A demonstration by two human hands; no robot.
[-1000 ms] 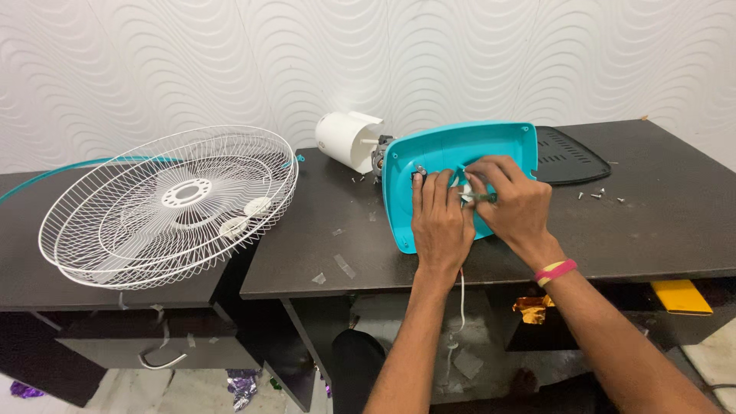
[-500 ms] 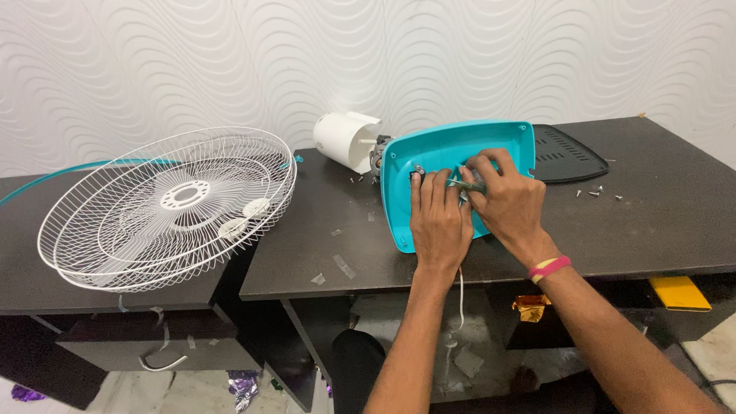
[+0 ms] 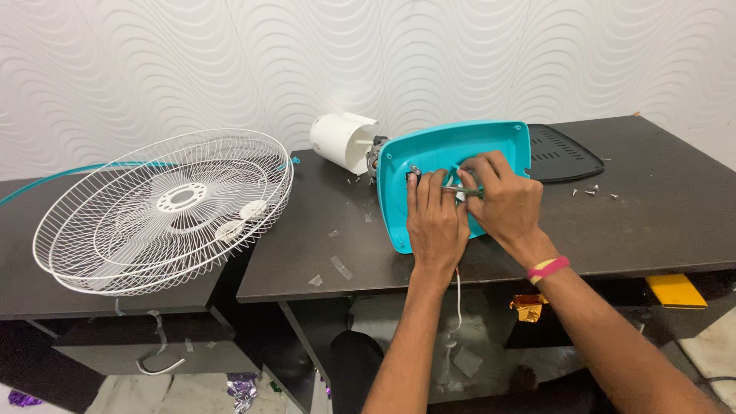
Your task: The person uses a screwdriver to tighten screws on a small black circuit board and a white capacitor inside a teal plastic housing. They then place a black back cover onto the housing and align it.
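A teal plastic fan base shell (image 3: 429,157) lies open side up on the dark table (image 3: 322,230). My left hand (image 3: 435,218) rests flat inside it, fingers pressing on small parts near its middle. My right hand (image 3: 502,195) is beside it, fingers closed on a thin metal tool (image 3: 460,189) that points left toward the left fingertips. A white cord (image 3: 458,295) hangs down from under my left wrist. A white fan motor housing (image 3: 343,141) sits just behind the shell's left end.
Stacked white wire fan grilles (image 3: 165,211) lie on a lower dark table (image 3: 23,284) at left. A black vented cover (image 3: 563,153) lies right of the shell, with small screws (image 3: 594,192) near it. A yellow object (image 3: 675,291) sits on a shelf below at right.
Both hands have shifted slightly within the teal shell; the right hand has drawn closer to the left, with the tool between them. The view has moved a little.
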